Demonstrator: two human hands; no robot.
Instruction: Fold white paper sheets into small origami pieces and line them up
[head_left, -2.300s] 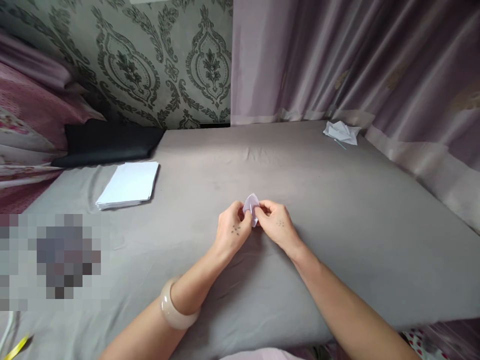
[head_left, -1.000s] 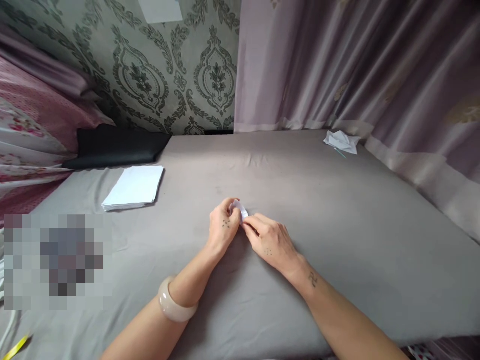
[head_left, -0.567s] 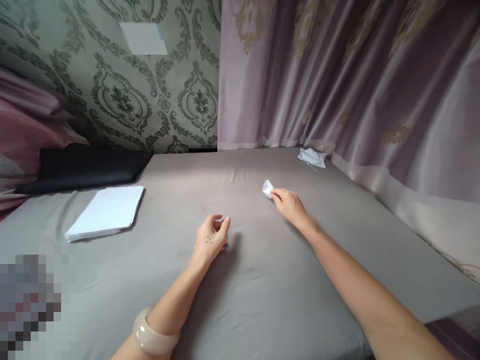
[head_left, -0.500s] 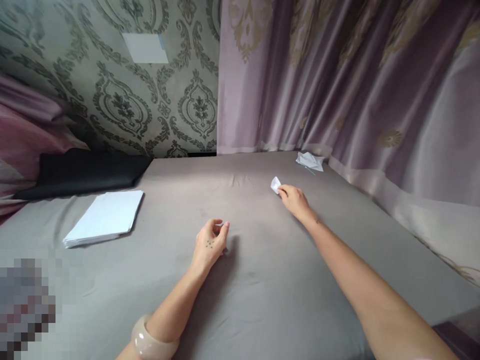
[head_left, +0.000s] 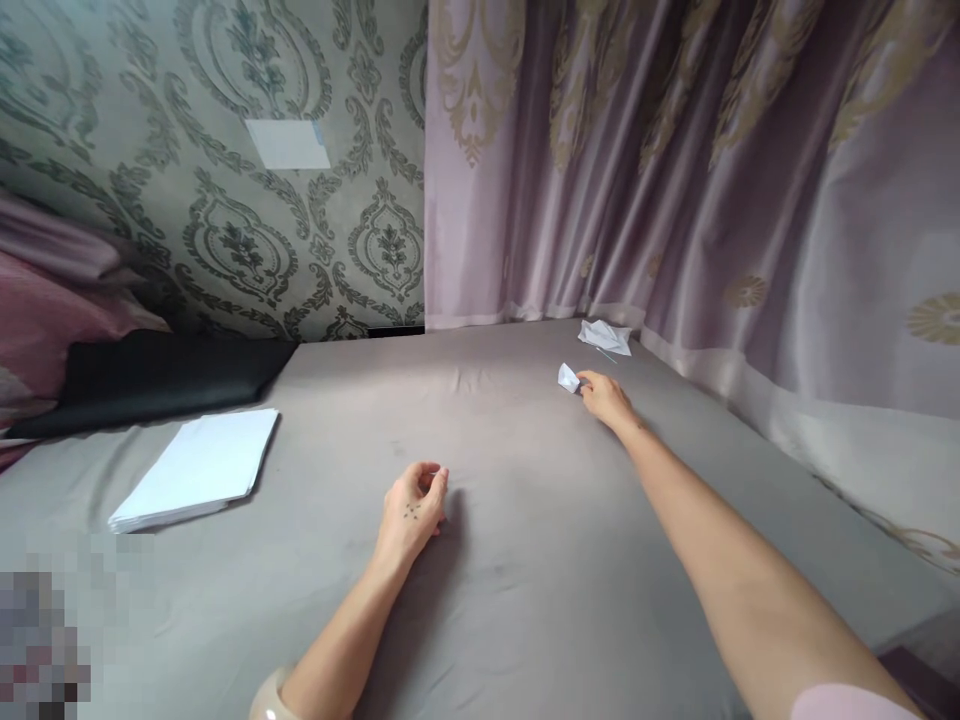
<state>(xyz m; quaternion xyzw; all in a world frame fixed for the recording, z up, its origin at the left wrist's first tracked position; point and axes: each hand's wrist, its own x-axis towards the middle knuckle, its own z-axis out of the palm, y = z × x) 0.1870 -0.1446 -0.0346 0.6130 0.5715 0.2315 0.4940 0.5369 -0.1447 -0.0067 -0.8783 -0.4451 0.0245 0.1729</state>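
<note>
A small folded piece of white paper [head_left: 568, 378] is at the far right part of the grey-covered surface [head_left: 510, 560]. My right hand [head_left: 606, 398] reaches out to it, with the thumb and fingertips pinched at its right edge. Nearer to me, my left hand [head_left: 412, 505] rests low over the cloth, loosely curled, with a gap between thumb and fingers and nothing visible in it. Its lower fingers are hidden behind the palm. Beyond my right hand lies a small pile of folded white papers [head_left: 604, 336], with a thin stick-like piece [head_left: 607, 355] beside it.
A stack of white paper sheets [head_left: 196, 468] lies at the left. Behind it is a black folded item [head_left: 161, 372] by pink fabric [head_left: 67, 290]. Curtains [head_left: 675, 200] hang along the right side, and a patterned wall [head_left: 247, 230] stands at the back.
My right hand and the folded paper have moved right, closer to the pile. My left hand stays about where it was, its thumb and fingers slightly closer together. The view has tilted up slightly.
</note>
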